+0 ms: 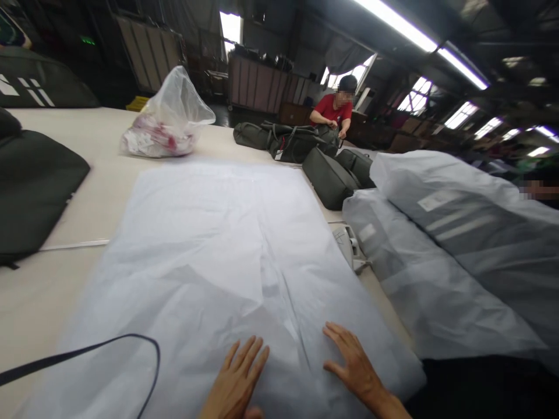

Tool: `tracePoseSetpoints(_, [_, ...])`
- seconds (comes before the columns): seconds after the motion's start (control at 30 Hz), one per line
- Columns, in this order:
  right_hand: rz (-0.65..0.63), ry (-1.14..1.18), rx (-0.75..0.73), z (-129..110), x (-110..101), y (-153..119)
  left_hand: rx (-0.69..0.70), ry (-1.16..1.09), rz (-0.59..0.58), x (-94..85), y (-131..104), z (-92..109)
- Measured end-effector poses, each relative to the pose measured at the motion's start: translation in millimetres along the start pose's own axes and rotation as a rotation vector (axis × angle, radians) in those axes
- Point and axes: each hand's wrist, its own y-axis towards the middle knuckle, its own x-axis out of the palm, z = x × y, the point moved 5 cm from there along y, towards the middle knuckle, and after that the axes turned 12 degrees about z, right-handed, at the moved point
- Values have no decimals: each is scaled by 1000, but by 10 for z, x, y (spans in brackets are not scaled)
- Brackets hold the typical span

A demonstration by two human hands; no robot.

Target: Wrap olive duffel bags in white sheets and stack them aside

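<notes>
A large, translucent white plastic bag (209,233) is spread flat over the table in front of me, with creases and a long fold running down its middle. Low in the picture, my left hand (238,375) rests on it with fingers stretched out. My right hand (351,361) is also on or just above the sheet, right of the fold, thumb and fingers apart. Neither hand grips anything. From the left edge a dark strap (87,348) curves across the bag's lower left part.
Dark green cases (37,180) lie at the left. A clear bag of scraps (163,128) stands farther back. Plastic-wrapped bags (437,256) are piled at the right beside a grey-white device (347,247). Beyond more dark bags (329,174), a person in red (332,110) handles one.
</notes>
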Motion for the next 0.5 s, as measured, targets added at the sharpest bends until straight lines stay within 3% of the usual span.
tracePoseSetpoints(0.1, [118, -33, 92, -6, 190, -95, -99, -24, -78, 112, -6, -105])
tracePoseSetpoints(0.23, [214, 12, 123, -83, 278, 14, -120, -66, 48, -45, 31, -96])
tracePoseSetpoints(0.5, [-7, 262, 413, -178, -51, 370, -136, -113, 127, -346, 7, -66])
